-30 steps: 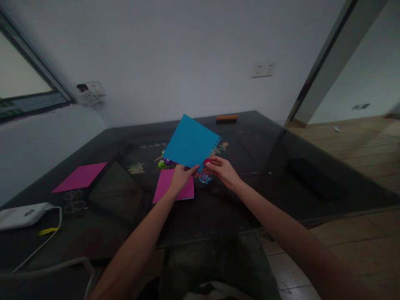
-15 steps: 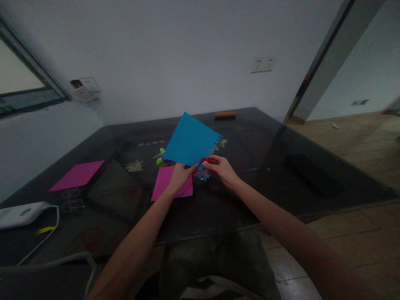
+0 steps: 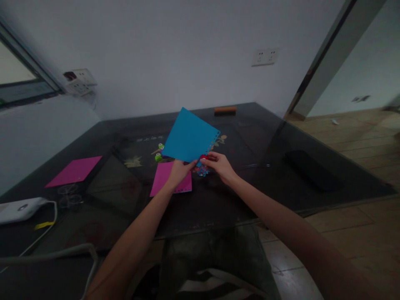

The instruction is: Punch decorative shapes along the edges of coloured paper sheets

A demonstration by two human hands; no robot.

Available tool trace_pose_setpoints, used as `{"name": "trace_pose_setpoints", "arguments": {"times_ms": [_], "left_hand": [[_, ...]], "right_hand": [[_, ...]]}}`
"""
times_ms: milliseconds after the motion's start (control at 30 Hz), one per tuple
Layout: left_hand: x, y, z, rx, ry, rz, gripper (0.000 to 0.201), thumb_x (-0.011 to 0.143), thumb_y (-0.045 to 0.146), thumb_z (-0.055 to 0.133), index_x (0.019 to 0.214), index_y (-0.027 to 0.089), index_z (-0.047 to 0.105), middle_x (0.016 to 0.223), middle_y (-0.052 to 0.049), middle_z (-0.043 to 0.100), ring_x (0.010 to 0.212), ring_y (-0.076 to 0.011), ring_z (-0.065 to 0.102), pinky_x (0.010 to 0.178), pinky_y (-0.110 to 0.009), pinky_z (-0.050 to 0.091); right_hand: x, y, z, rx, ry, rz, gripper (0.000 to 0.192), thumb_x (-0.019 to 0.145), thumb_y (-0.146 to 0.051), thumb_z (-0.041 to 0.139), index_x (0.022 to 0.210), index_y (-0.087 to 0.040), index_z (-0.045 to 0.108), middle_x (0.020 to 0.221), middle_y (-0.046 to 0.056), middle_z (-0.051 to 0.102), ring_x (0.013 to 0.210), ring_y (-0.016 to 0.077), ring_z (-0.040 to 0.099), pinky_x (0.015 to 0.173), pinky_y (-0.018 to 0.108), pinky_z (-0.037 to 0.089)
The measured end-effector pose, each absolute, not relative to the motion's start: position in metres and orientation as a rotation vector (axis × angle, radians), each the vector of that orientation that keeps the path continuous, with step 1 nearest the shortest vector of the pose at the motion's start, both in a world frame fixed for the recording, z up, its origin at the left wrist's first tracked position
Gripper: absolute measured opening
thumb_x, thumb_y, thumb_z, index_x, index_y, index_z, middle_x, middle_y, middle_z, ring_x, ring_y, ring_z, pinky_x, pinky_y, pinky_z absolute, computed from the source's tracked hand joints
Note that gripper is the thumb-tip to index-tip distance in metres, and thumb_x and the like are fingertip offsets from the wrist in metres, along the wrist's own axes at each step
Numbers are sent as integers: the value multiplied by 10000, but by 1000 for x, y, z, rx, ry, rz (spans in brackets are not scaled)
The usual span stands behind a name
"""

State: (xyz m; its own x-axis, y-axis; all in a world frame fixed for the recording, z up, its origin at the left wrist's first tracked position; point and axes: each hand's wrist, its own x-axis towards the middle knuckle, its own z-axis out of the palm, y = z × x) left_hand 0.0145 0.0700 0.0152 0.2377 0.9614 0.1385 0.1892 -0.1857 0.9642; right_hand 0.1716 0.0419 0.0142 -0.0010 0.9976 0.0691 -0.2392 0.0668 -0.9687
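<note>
My left hand [image 3: 178, 171] pinches the lower corner of a blue paper sheet [image 3: 189, 136] and holds it tilted above the dark glass table [image 3: 218, 200]. Small holes run along the sheet's right edge. My right hand [image 3: 219, 165] grips a small red punch [image 3: 203, 157] that sits on that same edge. Under the punch a little heap of blue and pink paper bits [image 3: 203, 171] lies on the table. A pink sheet [image 3: 170, 183] lies flat beneath my left hand.
Another pink sheet [image 3: 74, 171] lies at the left. Green and purple punches [image 3: 160, 152] sit behind the blue sheet. A white device [image 3: 18, 209] with a cable rests at the near left, a dark flat object [image 3: 312, 171] at the right, an orange bar [image 3: 225, 110] at the far edge.
Both hands and the blue sheet keep their hold; the view has shifted slightly, and the punch sits a little lower on the sheet's edge.
</note>
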Motion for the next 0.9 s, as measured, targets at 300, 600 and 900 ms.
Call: {"name": "trace_pose_setpoints", "arguments": {"times_ms": [300, 600, 900], "left_hand": [[13, 72, 11, 1600, 1118, 1021, 182, 741, 262, 625, 875, 140, 607, 659, -39, 681, 557, -163, 637, 544, -263, 524], [14, 73, 11, 1604, 1108, 1029, 159, 738, 247, 624, 859, 144, 616, 648, -32, 674, 544, -159, 631, 545, -267, 525], [13, 74, 7, 1600, 1137, 1007, 183, 737, 275, 627, 872, 152, 613, 682, -42, 681, 568, -159, 638, 565, -268, 532]], "right_hand": [[172, 41, 15, -966, -1104, 1250, 288, 557, -338, 772, 751, -179, 630, 748, 15, 650, 661, 132, 575, 640, 275, 453], [172, 42, 13, -955, -1103, 1258, 301, 563, -324, 775, 787, -170, 647, 778, 29, 660, 683, 138, 588, 698, 303, 466], [172, 42, 12, -965, -1102, 1238, 294, 558, -332, 778, 766, -174, 645, 748, 22, 658, 664, 136, 586, 688, 299, 470]]}}
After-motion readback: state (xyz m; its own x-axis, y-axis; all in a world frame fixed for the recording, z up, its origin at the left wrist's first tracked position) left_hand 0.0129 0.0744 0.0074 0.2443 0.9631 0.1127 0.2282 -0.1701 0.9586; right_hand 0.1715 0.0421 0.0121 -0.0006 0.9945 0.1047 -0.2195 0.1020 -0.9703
